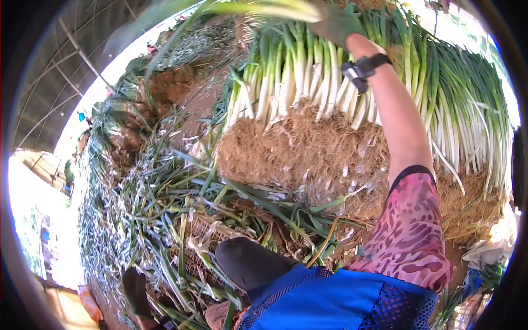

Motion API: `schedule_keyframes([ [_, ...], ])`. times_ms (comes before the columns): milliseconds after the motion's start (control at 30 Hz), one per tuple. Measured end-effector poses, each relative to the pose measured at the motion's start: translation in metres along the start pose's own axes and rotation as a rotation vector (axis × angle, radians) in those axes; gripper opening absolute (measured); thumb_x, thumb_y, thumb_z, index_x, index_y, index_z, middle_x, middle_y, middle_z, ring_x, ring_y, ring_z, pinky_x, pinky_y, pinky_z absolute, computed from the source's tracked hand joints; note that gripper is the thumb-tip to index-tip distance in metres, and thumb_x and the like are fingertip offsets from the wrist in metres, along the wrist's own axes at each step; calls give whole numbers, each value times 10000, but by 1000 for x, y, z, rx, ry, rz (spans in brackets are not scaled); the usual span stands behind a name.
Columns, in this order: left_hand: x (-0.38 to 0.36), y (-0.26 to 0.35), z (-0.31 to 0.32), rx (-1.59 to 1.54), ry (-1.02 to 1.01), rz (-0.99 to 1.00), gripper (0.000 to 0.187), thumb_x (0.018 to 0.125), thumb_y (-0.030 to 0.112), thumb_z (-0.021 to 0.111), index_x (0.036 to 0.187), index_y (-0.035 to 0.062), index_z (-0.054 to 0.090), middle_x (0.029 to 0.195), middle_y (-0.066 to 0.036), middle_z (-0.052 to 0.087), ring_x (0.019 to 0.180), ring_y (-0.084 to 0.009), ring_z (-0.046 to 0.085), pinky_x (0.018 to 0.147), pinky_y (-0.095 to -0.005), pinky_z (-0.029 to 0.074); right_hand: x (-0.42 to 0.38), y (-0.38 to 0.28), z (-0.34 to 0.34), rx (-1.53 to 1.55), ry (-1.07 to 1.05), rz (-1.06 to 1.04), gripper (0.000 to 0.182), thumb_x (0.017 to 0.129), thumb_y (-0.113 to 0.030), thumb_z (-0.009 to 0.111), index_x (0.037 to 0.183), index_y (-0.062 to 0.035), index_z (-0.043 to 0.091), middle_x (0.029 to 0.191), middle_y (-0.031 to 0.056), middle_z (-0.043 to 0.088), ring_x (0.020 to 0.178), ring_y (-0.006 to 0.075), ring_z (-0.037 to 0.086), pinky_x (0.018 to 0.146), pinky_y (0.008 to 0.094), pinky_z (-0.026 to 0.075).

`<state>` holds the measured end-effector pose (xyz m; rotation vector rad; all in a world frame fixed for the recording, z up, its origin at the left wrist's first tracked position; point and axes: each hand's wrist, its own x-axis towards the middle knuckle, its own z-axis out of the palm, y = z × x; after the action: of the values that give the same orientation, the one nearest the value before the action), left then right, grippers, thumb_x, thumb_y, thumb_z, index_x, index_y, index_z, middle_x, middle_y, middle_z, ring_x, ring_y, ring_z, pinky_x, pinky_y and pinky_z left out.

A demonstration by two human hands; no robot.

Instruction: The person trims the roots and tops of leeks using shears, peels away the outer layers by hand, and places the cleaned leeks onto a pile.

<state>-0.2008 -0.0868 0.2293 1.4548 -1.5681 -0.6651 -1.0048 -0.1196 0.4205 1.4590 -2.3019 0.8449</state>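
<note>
My right hand [336, 25], in a green glove with a black strap and a small device at the wrist, reaches to the top of the view. It is closed on a long green onion [286, 7], whose blurred green leaves trail to the left. Just below it lies a thick row of green onions [308, 66], white stalks and brown roots [297, 148] towards me. My left hand [135, 290], in a dark glove, hangs low at the left over loose leaves. Its fingers are too dark to make out.
Stripped leaves and husks [159, 220] cover the ground at the left and around my dark-clad knee [247, 264]. More bundled onions [118, 132] are heaped at the far left. White sacking [489, 247] lies at the right edge. A framed shelter roof [60, 66] rises at upper left.
</note>
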Motion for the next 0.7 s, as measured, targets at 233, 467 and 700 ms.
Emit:
schedule_keyframes([
  [233, -28, -95, 70, 14, -158, -260, 341, 814, 38, 749, 1117, 10, 595, 964, -42, 647, 851, -133, 599, 791, -292, 513, -30, 293, 102, -287, 46, 819, 756, 858, -200, 609, 1505, -136, 224, 1386, 185, 519, 1259, 363, 527, 1054, 477, 422],
  [467, -96, -124, 78, 94, -175, -451, 287, 812, 132, 751, 1044, -9, 657, 893, -37, 666, 774, -118, 598, 702, -299, 515, -119, 442, 173, -359, -52, 746, 1003, 818, -328, 674, 1545, -134, 10, 1504, 156, 366, 1272, 354, 502, 1047, 471, 444],
  [700, -195, -135, 32, 333, 143, -560, 348, 816, 262, 777, 1038, 27, 651, 920, -29, 666, 825, -120, 590, 734, -286, 489, -105, 273, 165, -595, 23, 554, 632, 922, -384, 568, 1439, -69, 388, 1370, 183, 495, 1226, 369, 517, 1000, 482, 456],
])
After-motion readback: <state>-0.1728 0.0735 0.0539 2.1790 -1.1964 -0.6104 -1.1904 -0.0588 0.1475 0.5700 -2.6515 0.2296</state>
